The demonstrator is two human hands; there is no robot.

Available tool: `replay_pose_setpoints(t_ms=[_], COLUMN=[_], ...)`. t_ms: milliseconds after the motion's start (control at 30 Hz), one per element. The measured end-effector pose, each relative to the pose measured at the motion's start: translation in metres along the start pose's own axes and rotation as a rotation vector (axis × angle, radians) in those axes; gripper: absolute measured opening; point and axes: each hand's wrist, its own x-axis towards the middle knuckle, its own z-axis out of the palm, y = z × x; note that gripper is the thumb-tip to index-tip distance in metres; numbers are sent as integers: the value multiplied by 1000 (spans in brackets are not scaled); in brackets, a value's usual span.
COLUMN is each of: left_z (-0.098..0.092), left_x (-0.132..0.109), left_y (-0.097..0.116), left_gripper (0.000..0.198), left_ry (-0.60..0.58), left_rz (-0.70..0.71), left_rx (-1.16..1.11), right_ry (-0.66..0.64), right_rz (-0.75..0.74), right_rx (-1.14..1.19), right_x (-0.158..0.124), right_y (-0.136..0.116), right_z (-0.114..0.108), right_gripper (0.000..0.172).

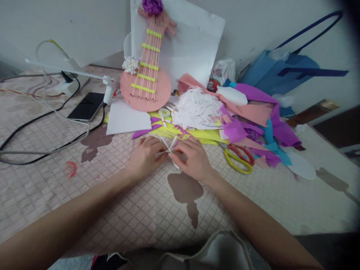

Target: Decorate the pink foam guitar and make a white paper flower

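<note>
White star-shaped piece [170, 150] sits between the left grip [146, 154] and right grip [194, 155], both pinching it.

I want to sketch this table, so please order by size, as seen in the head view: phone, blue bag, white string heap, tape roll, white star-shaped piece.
1. Blue bag
2. White string heap
3. Phone
4. White star-shaped piece, judged by spread; partly covered
5. Tape roll

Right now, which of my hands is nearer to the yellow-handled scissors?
Right. Your right hand is left of the yellow-handled scissors; your left hand is farther left, past the right hand.
</note>
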Motion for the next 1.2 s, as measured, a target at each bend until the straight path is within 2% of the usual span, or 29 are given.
replay_pose_setpoints(t_ms=[100, 267, 367, 500, 633, 700, 767, 867, 1000, 1200], left_z=[-1, -4, -4, -4, -4, -5, -6, -8, -7, -7], left_x=[-1, -1, 0, 1, 2, 2, 3, 3, 0, -3], left_y=[3, 3, 2, -1, -7, -10, -12, -10, -2, 5], left_gripper=[3, 8, 8, 8, 9, 9, 9, 11, 10, 12], left_ry=[4, -20, -39, 5, 8, 6, -4, -32, -48, -108], left_rz=[-2, 22, 1, -30, -20, -26, -24, 11, 62, 99], left_rx=[35, 25, 9, -9, -1, 6, -2, -18, 18, 86], right_ry=[-68, -100, -111, -138, -154, -114, -15, 61, -94, -190], right_rz=[22, 36, 37, 82, 100, 112, 106, 19, -75, -90], right_rx=[-75, -153, -147, -124, -77, -27, 5, -8, -49, -71], right_x=[0, -1, -3, -6, -9, -9, -8, -3, 0, 0], right_y=[-5, -3, -3, -3, -3, -1, 1, 4, 7, 7], right_z=[7, 14, 13, 11, 9, 5, -2, -9, -7, 1], right_gripper=[20, 17, 15, 10, 16, 21, 19, 16, 24, 9])
